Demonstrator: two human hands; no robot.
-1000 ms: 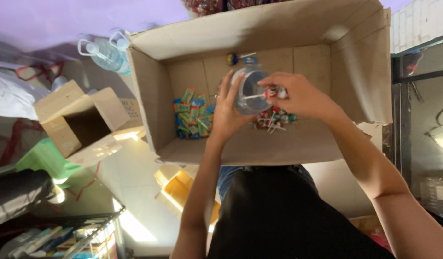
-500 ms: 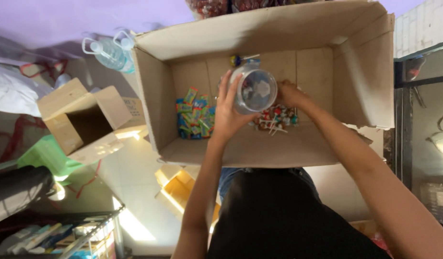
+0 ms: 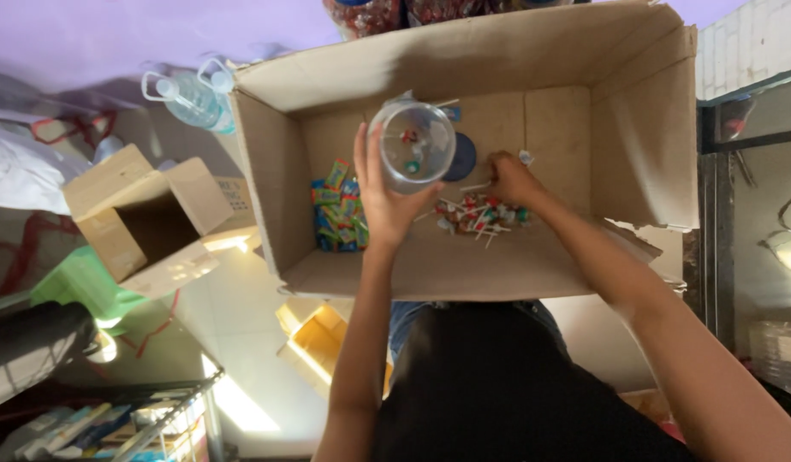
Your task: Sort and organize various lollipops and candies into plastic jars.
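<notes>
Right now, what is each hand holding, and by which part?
The left hand grips the clear plastic jar around its side wall. The right hand reaches into the pile of lollipops; whether its fingers hold one cannot be told.

Head view, looking down, close above box (image 3: 635,128)

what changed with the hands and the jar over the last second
The right hand left the mouth of the clear jar and dropped to the lollipop pile on the floor of the big cardboard box. The left hand holds the jar as before; the green packets have not moved.
</notes>
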